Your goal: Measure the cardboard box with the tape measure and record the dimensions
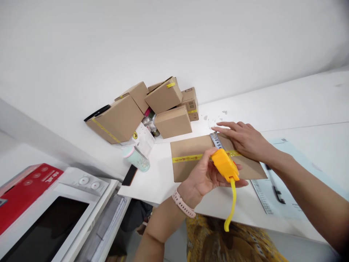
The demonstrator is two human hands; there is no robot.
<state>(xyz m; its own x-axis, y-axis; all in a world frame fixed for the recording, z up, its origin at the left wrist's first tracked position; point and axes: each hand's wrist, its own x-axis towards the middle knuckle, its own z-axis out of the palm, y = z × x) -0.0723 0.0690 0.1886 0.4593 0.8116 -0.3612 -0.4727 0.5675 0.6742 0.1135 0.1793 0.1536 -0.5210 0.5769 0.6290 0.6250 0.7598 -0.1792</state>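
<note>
In the head view, we see the left hand with its fingers curled around a boxy yellow plastic tape measure, thumb along its upper left side. A flat yellow strap hangs from the near end of the case, and a short silver metal blade with black numerals reaches out from the far end, over a flat-topped brown cardboard box with yellow printed tape across it. We see the right hand with its fingers loosely extended and gripping nothing, its index finger near the blade's tip; we cannot tell whether they touch. The box lies on a white tabletop beneath both hands. To its right we find a black pen on a pale blue printed sheet; to its left, a mint-green cylindrical bottle with a pink rim.
</note>
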